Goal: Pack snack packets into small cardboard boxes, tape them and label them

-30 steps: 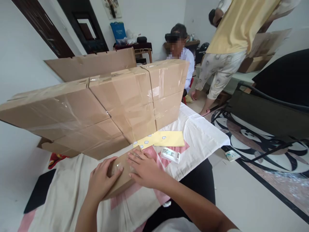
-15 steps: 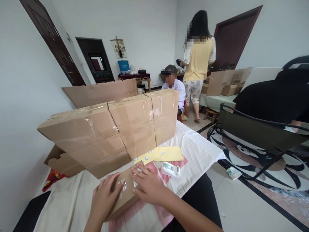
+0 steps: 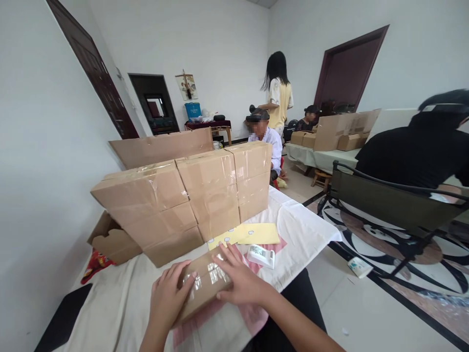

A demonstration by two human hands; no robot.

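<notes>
A closed cardboard box [image 3: 201,292] with strips of shiny clear tape on top lies on the cloth-covered table before me. My left hand [image 3: 171,288] grips its left end, the thumb on the top face near the tape. Across the right end lies my right hand [image 3: 240,276], fingers spread over the far corner and thumb at the near edge. Just beyond are yellow paper sheets [image 3: 260,233] bearing small stickers. To the right of my right hand sits a small white plastic device [image 3: 261,256], whose kind I cannot make out.
Stacked taped cardboard boxes [image 3: 205,188] form a wall behind the yellow sheets. An open carton [image 3: 119,247] stands left. A person in black [image 3: 403,146] sits at the right by a folding chair [image 3: 388,205]; other people are farther back. A white object [image 3: 359,267] lies on the floor.
My right hand has shifted toward the box's right end, uncovering more tape. My view has tilted slightly up. The person in yellow has moved left and farther away.
</notes>
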